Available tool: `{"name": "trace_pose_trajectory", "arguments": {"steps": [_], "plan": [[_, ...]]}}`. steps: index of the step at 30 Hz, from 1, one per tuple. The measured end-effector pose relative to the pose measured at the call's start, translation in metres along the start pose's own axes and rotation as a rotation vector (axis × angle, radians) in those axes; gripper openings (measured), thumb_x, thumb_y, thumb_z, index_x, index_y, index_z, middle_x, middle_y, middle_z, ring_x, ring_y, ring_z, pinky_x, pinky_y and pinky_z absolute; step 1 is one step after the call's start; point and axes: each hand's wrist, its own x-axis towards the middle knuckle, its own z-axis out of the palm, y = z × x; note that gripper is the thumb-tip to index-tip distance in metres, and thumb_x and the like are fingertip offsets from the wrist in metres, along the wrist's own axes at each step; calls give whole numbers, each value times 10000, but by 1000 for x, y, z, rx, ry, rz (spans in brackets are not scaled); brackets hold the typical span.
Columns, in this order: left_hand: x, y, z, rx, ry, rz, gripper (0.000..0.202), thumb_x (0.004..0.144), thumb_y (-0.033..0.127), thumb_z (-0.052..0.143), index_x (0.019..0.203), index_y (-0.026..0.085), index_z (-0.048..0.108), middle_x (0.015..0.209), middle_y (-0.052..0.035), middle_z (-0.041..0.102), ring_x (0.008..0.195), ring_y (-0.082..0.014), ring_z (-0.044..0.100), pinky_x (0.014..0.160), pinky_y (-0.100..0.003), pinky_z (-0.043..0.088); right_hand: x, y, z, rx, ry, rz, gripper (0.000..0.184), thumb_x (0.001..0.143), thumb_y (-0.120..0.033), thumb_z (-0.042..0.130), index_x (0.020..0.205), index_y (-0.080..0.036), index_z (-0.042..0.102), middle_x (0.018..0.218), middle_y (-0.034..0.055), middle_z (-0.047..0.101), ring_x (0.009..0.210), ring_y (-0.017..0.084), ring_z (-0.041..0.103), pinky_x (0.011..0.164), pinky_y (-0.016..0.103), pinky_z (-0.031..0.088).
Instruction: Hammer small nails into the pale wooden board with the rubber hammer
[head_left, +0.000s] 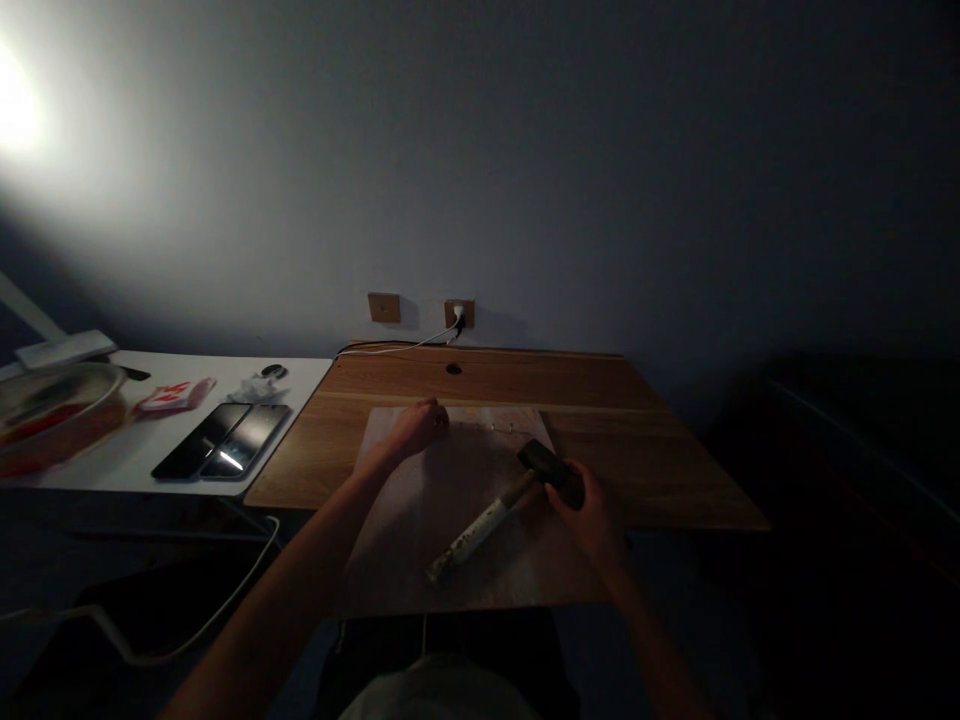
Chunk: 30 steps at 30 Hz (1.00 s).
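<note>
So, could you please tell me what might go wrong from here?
The right hand holds the dark-headed hammer with a partly white handle by its head, so the free handle could swing. The left hand is near the row of small, shiny, nail-like pieces, which might prick it. The flat pinkish-grey board overhangs the near edge of the brown wooden table, so pressure there could tip it.

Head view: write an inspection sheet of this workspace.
Surface: wooden desk; flat board overhanging its near edge.
Job's things: hammer over the board; small upright pins, possibly nails, in a row.
Clutter: two phones, a packet on the white table.
Hands: right hand grips the hammer's head; left hand near the board's far edge, hold unclear.
Cables: white cable from the wall socket; another below the white table.
Surroundings: dim wall, bright light at left.
</note>
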Motion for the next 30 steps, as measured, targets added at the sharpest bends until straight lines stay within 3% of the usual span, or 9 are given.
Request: {"name": "trace_pose_trajectory", "arguments": {"steps": [10,15,19,22,27,30], "plan": [[3,13,-5,57,112,-53,130,903,276,629,910,172,706,1017,-82,659,885,-196,646,762,-277,467,-2,-2,0,-25,20,-14,493,807,-523,634,1191,-215,610,1189,129,694,1139,325,628,997,509,480],[0,16,-8,90,16,-25,118,863,291,678,891,179,704,1007,-74,649,877,-203,645,786,-288,477,-2,-1,0,-27,22,-15,494,807,-532,632,1188,-219,612,1188,128,696,1133,323,635,990,507,485],[0,17,-1,60,21,33,236,841,333,707,1027,187,700,1093,-78,629,893,-209,648,809,-300,498,-2,2,2,-16,11,-3,516,803,-535,641,1206,-215,605,1214,136,688,1162,330,624,1013,523,471],[3,19,6,29,35,125,259,854,260,678,1106,205,699,1128,-76,621,966,-209,643,863,-295,499,-2,3,2,-7,6,1,520,812,-538,635,1217,-213,601,1220,137,688,1165,327,624,1018,521,470],[11,24,11,46,20,165,137,904,172,595,939,187,726,1001,-77,643,976,-203,635,880,-287,488,-1,1,1,9,9,19,519,787,-542,651,1192,-220,613,1179,132,705,1121,327,647,985,516,495],[15,28,7,62,69,137,119,931,237,609,929,176,712,998,-83,645,945,-204,636,871,-299,484,-1,1,0,32,-2,29,515,792,-540,650,1200,-230,606,1202,125,698,1149,327,637,1007,524,483]]}}
